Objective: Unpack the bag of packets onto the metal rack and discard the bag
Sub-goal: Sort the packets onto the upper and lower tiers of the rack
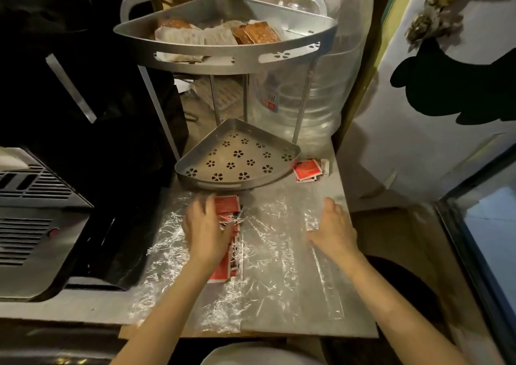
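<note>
A clear crinkled plastic bag [268,253] lies spread flat on the grey counter. Red packets [227,211] lie in a row on it under my left hand [205,230], whose fingers curl over them. My right hand [333,230] rests flat on the bag's right side, holding nothing. Behind stands the two-tier metal corner rack: its lower shelf [237,159], with flower-shaped holes, is bare, and its upper shelf [220,54] holds brown and white packets [217,33]. A few more red packets [307,170] lie on the counter right of the lower shelf.
A big clear water bottle [312,90] stands behind the rack at right. A dark machine with grilles [36,213] fills the left. A white fridge door [435,99] and a glass-fronted door [485,225] are at right. The counter edge [279,334] is near me.
</note>
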`<state>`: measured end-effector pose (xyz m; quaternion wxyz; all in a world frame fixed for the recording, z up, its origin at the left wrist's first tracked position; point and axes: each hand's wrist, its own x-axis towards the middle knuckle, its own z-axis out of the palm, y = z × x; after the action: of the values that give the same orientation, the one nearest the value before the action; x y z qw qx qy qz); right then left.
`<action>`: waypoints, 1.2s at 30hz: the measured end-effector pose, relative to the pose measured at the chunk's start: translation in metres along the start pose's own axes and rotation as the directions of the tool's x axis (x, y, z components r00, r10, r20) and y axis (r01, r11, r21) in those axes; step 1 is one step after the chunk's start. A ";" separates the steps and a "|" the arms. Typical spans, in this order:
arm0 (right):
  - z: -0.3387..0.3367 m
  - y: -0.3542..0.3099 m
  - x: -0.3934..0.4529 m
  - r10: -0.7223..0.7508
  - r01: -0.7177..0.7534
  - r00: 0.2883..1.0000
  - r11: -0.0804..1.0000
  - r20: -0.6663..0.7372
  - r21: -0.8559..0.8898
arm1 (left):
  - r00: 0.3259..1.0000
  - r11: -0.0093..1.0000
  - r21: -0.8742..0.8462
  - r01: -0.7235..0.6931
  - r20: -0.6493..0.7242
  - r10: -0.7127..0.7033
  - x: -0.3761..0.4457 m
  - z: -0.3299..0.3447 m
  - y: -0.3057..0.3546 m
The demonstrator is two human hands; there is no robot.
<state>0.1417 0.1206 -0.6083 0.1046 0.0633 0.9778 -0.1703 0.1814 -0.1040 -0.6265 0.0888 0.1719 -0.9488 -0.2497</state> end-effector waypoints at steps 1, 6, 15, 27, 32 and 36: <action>-0.001 -0.003 0.003 -0.060 0.059 0.998 0.997 -0.022 -0.050 | 0.995 0.995 0.031 -0.094 -0.022 0.095 0.000 0.000 0.007; -0.007 -0.026 0.023 -0.349 0.347 0.936 0.936 -0.036 -0.051 | 0.917 0.917 0.083 -0.391 0.127 0.379 0.000 0.020 0.037; 0.014 -0.042 0.057 -0.475 0.470 0.880 0.874 -0.015 -0.125 | 0.874 0.917 0.122 -0.381 0.371 0.314 -0.007 0.054 0.048; 0.014 -0.034 0.061 -0.516 0.522 0.843 0.853 -0.153 -0.008 | 0.865 0.890 0.190 -0.414 0.387 0.319 -0.010 0.060 0.044; 0.008 -0.024 0.063 -0.510 0.526 0.848 0.843 -0.142 0.112 | 0.862 0.889 0.185 -0.420 0.387 0.327 -0.010 0.059 0.045; -0.005 -0.011 0.066 -0.407 0.443 0.896 0.832 -0.175 0.335 | 0.857 0.886 0.177 -0.429 0.388 0.338 -0.010 0.059 0.044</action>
<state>0.0752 0.1180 -0.6150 0.0033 -0.1294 0.9219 -0.3652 0.1629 -0.0381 -0.6560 -0.0544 -0.0587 -0.9886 -0.1276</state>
